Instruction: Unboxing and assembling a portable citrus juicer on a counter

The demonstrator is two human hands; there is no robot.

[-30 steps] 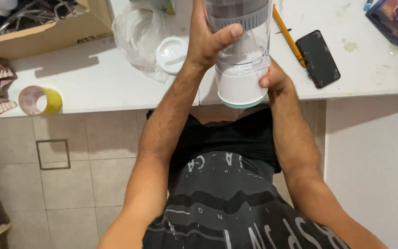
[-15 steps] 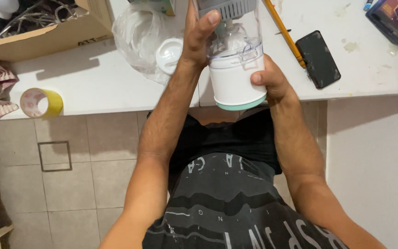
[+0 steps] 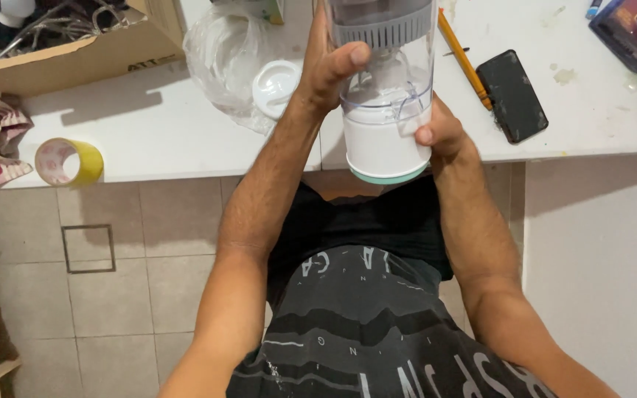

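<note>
Both hands hold a small blender with a clear plastic jar and white base (image 3: 386, 110) above the white counter's (image 3: 171, 140) edge. The left hand (image 3: 326, 66) wraps the jar, thumb pressed on its grey collar; the right hand (image 3: 440, 133) clasps the base, near a black phone (image 3: 512, 96).

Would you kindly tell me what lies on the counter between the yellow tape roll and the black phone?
In the head view, a clear plastic bag with a white lid, then both hands (left hand, right hand) holding a clear and white appliance.
</note>
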